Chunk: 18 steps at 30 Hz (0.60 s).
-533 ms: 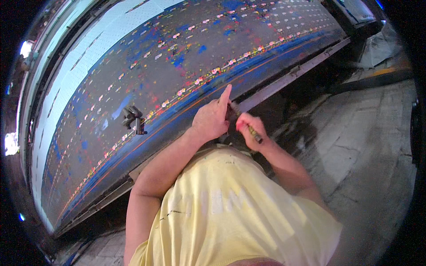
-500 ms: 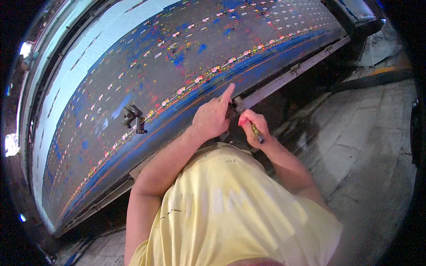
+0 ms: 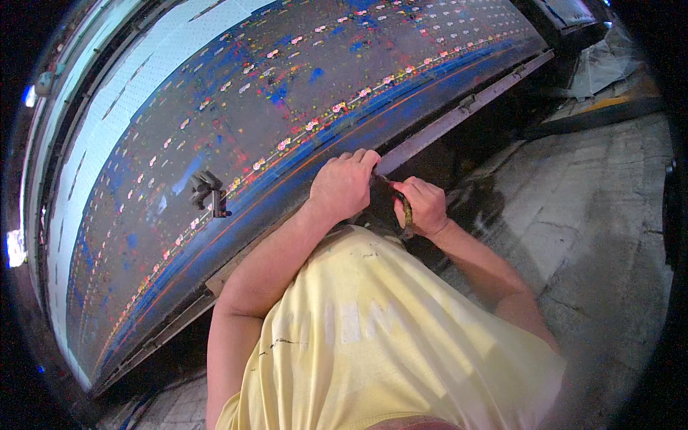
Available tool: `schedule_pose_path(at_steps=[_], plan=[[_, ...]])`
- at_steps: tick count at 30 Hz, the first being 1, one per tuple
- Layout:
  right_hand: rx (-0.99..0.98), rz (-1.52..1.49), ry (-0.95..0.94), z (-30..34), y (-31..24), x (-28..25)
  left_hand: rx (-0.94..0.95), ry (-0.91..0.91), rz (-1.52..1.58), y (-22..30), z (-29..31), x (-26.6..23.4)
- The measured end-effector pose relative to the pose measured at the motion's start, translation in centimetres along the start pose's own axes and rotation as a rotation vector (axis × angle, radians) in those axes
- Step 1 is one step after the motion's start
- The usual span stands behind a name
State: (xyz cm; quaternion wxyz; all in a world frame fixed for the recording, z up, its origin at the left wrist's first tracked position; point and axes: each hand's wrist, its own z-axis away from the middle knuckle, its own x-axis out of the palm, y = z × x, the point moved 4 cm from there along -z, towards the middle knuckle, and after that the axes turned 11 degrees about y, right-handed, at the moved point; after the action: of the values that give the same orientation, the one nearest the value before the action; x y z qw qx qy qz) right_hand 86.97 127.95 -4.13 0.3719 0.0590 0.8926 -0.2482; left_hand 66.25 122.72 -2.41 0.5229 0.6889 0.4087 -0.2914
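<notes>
My right hand (image 3: 425,206) is closed around a slim tool with a stained yellowish handle (image 3: 408,213). The tool's thin dark end reaches toward my left hand; its kind is hard to make out. My left hand (image 3: 341,185) lies over the near edge of a long, paint-stained table (image 3: 287,122), its fingers curled down beside the tool's tip. Whatever those fingers grip is hidden behind them. A metal rail (image 3: 466,109) runs along the table edge just right of my left hand. Dark shadow hides what lies under the edge between my hands.
A small dark metal fixture (image 3: 209,195) stands on the table to the left. A pale perforated sheet (image 3: 129,97) covers the far side. Grey floor (image 3: 566,222) spreads to my right, with crumpled clear plastic sheeting (image 3: 605,63) farther off.
My left hand's raised finger has curled down at the table edge. My right hand has shifted slightly right, and the tool's handle has swung more upright. The view has moved a little.
</notes>
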Motion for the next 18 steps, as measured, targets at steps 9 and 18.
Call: schedule_pose_path(at_steps=[9,18], plan=[[-0.117,0.255,-0.053,0.2,-1.1,0.9,-0.039,-0.044,0.000,-0.1,-0.4,-0.2],[0.498,-0.030,0.026,4.2,0.7,3.7,-0.086,-0.097,0.033,0.0,-0.7,-0.5]])
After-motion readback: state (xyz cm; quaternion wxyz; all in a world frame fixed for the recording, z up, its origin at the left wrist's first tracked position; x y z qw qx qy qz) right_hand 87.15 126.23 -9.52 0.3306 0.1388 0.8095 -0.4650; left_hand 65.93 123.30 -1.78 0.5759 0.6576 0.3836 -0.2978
